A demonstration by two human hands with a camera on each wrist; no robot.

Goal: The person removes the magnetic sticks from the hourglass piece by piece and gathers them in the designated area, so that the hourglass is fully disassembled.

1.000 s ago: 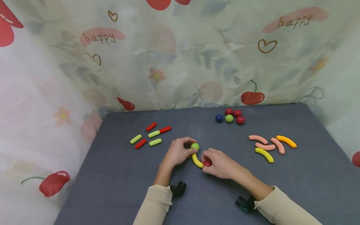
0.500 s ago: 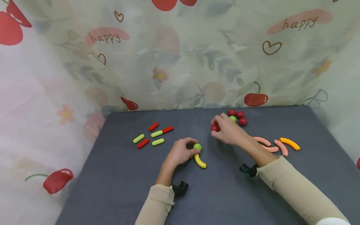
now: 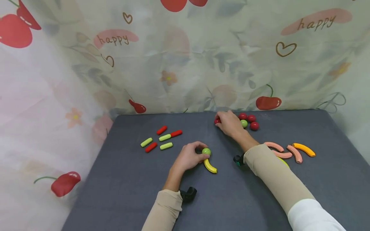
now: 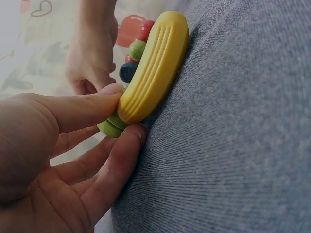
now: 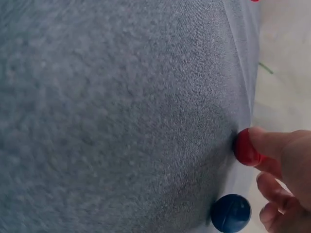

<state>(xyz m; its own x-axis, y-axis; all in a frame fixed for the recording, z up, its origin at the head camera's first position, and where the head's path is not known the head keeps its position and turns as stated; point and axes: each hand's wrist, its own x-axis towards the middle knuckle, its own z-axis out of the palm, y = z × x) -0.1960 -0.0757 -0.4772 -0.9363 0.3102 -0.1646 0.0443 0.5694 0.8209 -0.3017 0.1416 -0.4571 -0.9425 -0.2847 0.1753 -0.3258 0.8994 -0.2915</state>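
Note:
My left hand pinches a green ball between thumb and fingers in the middle of the table. A curved yellow piece joins that ball; in the left wrist view this grooved yellow piece runs out past the fingertips. Toward the back edge my right hand holds a red ball between thumb and fingers, low over the tabletop. A dark blue ball lies close by it in the right wrist view; in the head view the hand hides it.
Several red balls and a second green ball sit right of my right hand. Curved pink pieces and an orange piece lie at the right, partly behind the sleeve. Short red and light green sticks are at the left.
My right hand has carried the red ball away from the yellow piece's end to the back of the table, beside the blue ball. The left hand keeps its hold on the green ball.

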